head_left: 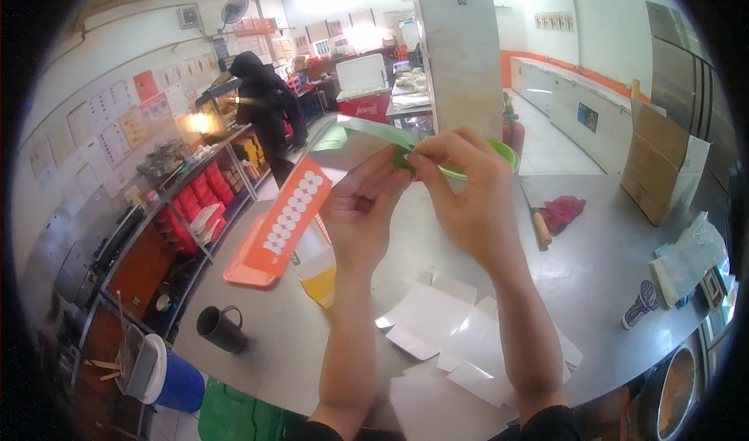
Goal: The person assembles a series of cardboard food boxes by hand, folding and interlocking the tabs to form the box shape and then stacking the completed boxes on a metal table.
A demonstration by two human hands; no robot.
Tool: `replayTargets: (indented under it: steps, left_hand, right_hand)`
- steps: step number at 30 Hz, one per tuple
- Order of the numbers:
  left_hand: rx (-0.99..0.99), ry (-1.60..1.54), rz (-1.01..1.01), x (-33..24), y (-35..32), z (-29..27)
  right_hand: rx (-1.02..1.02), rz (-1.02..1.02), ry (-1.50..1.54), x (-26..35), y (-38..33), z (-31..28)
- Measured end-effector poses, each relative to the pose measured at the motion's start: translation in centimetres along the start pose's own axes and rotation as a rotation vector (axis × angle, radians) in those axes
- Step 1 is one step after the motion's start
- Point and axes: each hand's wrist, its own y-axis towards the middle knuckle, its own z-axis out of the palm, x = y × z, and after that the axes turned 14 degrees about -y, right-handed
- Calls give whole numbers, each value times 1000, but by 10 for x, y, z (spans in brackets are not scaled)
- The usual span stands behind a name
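Both my hands are raised over the metal table, pinching a green cardboard flap (382, 131) between the fingertips. My left hand (360, 207) has its fingers closed on the flap's lower end. From the other side, the thumb and forefinger of my right hand (473, 195) press on the same spot. An orange card panel with white dots (292, 216) slants down beside my left hand; whether it joins the green flap I cannot tell. Flat white carton blanks (445, 324) lie spread below, between my forearms. A yellow card piece (318, 286) shows next to my left wrist.
A dark mug (221, 330) and an orange tray (243, 273) stand on the left. Behind my right hand is a green basket (503, 154). Rightward lie a maroon cloth (562, 213), a cup (641, 304) and a cardboard box (662, 160). A person in black (265, 113) stands beyond the table.
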Motion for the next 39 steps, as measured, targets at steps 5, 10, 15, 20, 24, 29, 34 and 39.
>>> replayTargets:
  steps: [5,10,15,20,24,29,34,39]
  left_hand:
    - [-30,-34,-38,2,1,3]
    - [-40,-75,-27,7,0,-4]
    - [-81,-195,-9,15,3,-21]
    - [-201,-190,-41,16,4,-15]
    - [-163,86,-48,10,7,-5]
    - [207,356,308,33,-4,-12]
    - [210,-692,-54,23,-4,-12]
    - [-366,-354,-67,6,5,-3]
  right_hand:
    - [41,26,35,-2,2,-3]
    - [97,38,93,-4,2,-4]
    - [169,-38,120,-2,-2,-3]
    - [193,-211,-269,-7,-15,12]
    - [200,-142,-243,-19,-9,-4]
    - [258,-22,-49,-1,-6,-3]
    - [228,-150,-110,-13,-8,4]
    - [248,-267,-53,-12,-9,7]
